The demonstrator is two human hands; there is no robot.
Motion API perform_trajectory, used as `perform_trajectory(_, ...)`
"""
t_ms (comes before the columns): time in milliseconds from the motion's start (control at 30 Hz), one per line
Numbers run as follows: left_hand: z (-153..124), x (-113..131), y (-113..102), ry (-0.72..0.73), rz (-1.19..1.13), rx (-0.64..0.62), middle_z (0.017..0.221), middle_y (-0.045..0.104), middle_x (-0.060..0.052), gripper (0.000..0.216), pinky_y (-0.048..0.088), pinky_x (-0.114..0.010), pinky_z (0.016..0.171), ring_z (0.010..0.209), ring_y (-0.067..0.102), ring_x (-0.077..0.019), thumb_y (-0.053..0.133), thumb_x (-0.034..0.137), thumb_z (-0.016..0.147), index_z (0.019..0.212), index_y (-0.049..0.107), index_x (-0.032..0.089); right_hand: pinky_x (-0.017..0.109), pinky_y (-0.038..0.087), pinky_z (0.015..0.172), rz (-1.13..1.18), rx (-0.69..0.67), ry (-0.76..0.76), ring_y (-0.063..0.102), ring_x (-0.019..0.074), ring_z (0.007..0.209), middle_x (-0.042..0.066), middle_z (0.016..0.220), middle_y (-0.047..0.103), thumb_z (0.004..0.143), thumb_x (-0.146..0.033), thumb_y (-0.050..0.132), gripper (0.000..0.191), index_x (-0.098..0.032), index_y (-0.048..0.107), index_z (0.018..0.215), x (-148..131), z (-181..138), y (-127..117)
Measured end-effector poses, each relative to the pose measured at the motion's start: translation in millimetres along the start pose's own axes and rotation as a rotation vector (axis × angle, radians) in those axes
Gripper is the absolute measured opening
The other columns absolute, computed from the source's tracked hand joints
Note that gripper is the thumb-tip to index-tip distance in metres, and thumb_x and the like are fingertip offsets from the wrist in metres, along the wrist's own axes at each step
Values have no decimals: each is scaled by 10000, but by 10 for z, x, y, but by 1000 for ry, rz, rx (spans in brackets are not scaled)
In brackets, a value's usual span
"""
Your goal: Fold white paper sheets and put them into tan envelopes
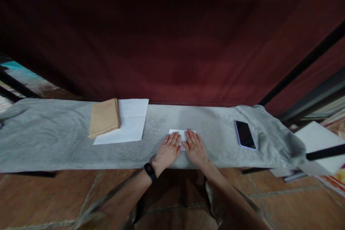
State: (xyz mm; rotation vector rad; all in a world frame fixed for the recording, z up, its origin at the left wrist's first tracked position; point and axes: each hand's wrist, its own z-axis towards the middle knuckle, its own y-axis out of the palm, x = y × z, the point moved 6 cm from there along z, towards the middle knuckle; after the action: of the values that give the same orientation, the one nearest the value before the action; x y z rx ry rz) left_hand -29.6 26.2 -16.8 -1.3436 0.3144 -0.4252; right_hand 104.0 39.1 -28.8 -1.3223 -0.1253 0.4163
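- Left hand: palm down, fingers straight and uncurled, laid flat on the folded white paper; dark wristband at its wrist.
- Right hand: palm down, fingers outstretched and slightly spread, resting on the same paper; a narrow gap parts it from the left hand.
- Folded white paper, small: beneath both hands, showing between them and just beyond the fingertips.
- White sheet, larger, with a crease across: left of the left hand.
- Brown paper stack: farther left of the left hand, overlapping the white sheet.
- Phone, dark screen, lilac edge: well right of the right hand.
- Table, grey-cloth covered: beneath both hands.
- Dark red fabric: beyond both hands.
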Motion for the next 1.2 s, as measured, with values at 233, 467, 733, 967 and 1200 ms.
perform_trajectory(233,116,-30,-108,-80,-27,-109,1515,510,-132,484,379,-399,1162,1407,472,-222,328,268,1013,1447,501,143,458,255,1218,54,-29,51,331,260,1491,123,1600,345,1057,-400,336,555,-117,403,1529,-12,28,23)
perform_trajectory(467,296,123,-68,-157,0,-19,1564,432,-162,531,325,-460,1199,1468,381,-244,267,336,1043,1500,425,116,487,247,1228,59,-59,66,304,262,1503,91,1617,313,1027,-286,329,532,-145,402,1534,-15,32,36)
perform_trajectory(733,207,77,94,-120,-19,0,1598,389,-125,536,263,-455,1231,1501,316,-222,264,388,1050,1512,419,164,483,248,1223,29,-36,56,329,269,1492,81,1623,318,1019,-285,333,540,-169,396,1542,2,21,80)
perform_trajectory(967,209,60,68,-112,-40,28,1611,371,-104,521,218,-454,1250,1515,280,-220,300,400,1052,1511,422,184,464,222,1226,-5,-67,47,317,258,1496,84,1620,335,1031,-251,292,535,-156,378,1550,-2,18,43)
perform_trajectory(1200,208,88,76,-131,-60,-4,1635,319,-110,552,188,-457,1255,1527,248,-236,285,445,1055,1520,404,173,468,212,1222,-22,-36,-3,320,252,1495,84,1613,351,1032,-232,287,530,-174,379,1551,21,-3,12)
